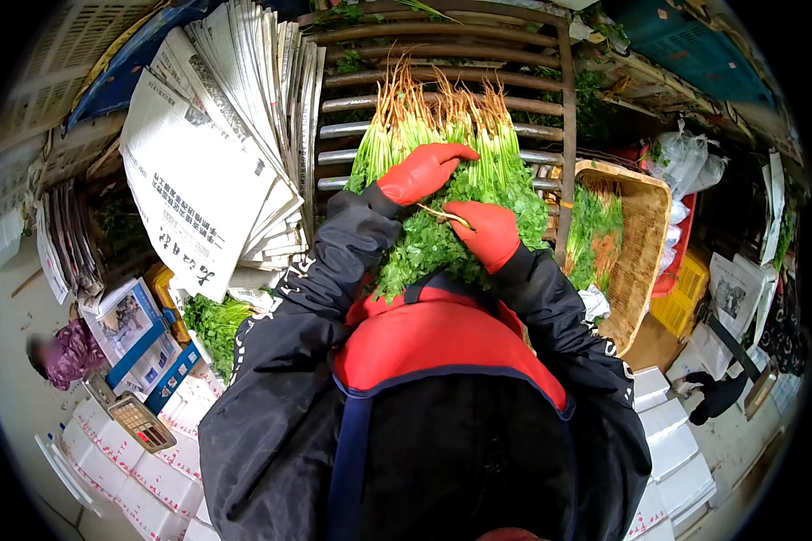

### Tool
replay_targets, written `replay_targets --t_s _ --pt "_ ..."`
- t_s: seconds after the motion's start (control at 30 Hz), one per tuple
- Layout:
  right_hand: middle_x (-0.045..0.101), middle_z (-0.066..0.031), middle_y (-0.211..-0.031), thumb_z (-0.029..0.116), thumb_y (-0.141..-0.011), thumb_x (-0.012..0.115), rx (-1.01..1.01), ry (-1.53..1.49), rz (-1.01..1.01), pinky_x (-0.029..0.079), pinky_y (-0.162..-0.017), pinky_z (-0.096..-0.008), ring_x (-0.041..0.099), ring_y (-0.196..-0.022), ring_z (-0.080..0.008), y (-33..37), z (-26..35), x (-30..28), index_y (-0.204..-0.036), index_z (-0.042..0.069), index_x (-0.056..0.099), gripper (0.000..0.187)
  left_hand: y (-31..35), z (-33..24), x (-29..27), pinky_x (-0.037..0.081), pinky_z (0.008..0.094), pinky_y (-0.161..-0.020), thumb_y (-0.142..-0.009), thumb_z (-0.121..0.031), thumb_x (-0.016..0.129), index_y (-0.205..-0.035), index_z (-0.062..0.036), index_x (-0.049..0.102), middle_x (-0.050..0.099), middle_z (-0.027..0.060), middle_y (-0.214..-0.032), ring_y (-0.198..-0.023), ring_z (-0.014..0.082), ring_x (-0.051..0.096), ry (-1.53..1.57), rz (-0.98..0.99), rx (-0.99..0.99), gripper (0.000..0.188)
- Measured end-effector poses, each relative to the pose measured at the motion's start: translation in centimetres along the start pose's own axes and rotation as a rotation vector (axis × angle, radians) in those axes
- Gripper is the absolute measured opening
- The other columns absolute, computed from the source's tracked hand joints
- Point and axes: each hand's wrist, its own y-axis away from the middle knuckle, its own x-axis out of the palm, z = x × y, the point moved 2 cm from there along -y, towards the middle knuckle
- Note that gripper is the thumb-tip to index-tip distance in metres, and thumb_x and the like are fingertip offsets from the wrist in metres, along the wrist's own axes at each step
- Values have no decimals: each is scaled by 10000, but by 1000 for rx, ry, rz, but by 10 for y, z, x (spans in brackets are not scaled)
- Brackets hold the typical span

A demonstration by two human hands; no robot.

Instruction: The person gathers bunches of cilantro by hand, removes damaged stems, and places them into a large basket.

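Note:
A thick bunch of coriander [496,149] lies before me on a slatted metal rack [568,117], roots pointing away and leaves toward my body. My left hand [424,171], in a red rubber glove, rests across the stems with its fingers stretched out. Just to the right and nearer, my gloved right hand [485,233] is closed above the leaves. It pinches a thin, pale coriander stem [438,214], whose free end reaches toward my left wrist. The inner side of each hand is hidden.
Left of the rack stands a fanned stack of newspapers [207,171]. At right, a woven basket [645,243] holds more rooted greens [595,230], beside a yellow crate [681,293]. White foam boxes [668,442] and a scale [140,421] lie nearer. Another person [68,353] appears far left.

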Motion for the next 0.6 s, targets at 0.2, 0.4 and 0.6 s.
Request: replay_targets --t_s 0.2,0.4,0.6 --pt "636 -68 -769 255 -753 648 178 22 90 474 -563 -361 609 -672 -270 0 11 -6 -922 140 643 204 -3 -1 -2 447 342 -844 -854 -72 472 -1077 -75 599 623 133 -1027 -966 298 581 47 -23 49 257" --pt "559 -84 -620 232 -758 613 -19 243 199 437 -499 -406 565 -571 -303 -9 9 16 -857 111 552 167 -5 2 1 464 361 -815 -843 -78 488 -1052 -87 609 627 150 -998 -938 336 583 -14 -46 56 242" --pt "594 -84 -666 202 -748 612 -111 -79 232 449 -512 -410 578 -591 -308 -5 45 -5 -789 107 592 106 -6 7 5 454 346 -843 -856 -50 488 -1088 -74 592 626 134 -1025 -959 309 589 -101 -51 101 255"
